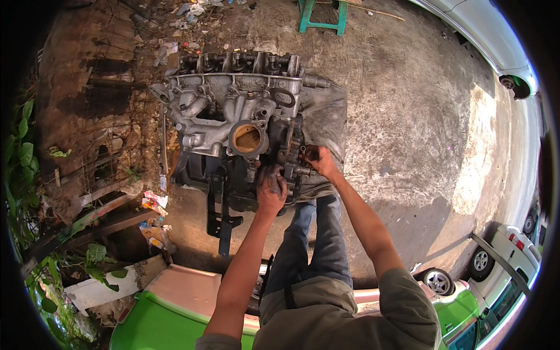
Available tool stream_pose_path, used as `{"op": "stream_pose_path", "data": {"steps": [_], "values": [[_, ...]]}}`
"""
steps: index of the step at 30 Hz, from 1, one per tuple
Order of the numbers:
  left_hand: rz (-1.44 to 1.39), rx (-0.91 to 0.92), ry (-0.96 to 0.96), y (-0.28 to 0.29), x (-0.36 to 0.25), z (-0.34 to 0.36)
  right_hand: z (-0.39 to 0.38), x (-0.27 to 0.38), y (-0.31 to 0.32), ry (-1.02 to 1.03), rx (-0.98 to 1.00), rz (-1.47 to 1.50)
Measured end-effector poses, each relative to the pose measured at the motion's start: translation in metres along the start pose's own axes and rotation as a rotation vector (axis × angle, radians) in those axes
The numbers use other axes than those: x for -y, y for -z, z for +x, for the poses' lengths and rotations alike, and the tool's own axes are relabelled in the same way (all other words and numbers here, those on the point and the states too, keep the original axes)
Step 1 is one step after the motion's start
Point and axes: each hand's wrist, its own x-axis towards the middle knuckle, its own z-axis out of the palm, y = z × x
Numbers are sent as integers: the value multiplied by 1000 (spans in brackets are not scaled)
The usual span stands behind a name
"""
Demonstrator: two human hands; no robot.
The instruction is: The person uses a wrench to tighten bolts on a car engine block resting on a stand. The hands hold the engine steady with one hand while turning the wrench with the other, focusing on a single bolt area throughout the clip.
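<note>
On a sheet over patchily sunlit concrete, between rubble and cars, the engine is touched by left hand and right hand, fingers bent; their grip cannot be told

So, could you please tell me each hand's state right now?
Left hand: at the engine, grip cannot be told.
Right hand: fingers bent beside it, hold unclear.

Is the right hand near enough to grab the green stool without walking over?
Probably not: the right hand is at the near side of the engine, while the green stool stands well beyond the engine's far side.
</note>
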Motion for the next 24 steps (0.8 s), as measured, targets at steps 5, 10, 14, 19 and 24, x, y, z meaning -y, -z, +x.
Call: {"op": "stream_pose_path", "data": {"steps": [5,10,14,19,24], "values": [[-6,15,29,-2,1,-3,-15,-23,-1,-166,-14,557],[36,22,17,-2,2,-3,-24,-37,-7,-292,-18,408],[36,-13,-9,-3,2,-2,-18,-36,-21,-101,-64,169],[6,-16,9,-4,3,-3,-18,-34,-23,-119,-34,219],[32,8,28,0,-1,-11,-31,-35,-28,-149,-49,261]]}}
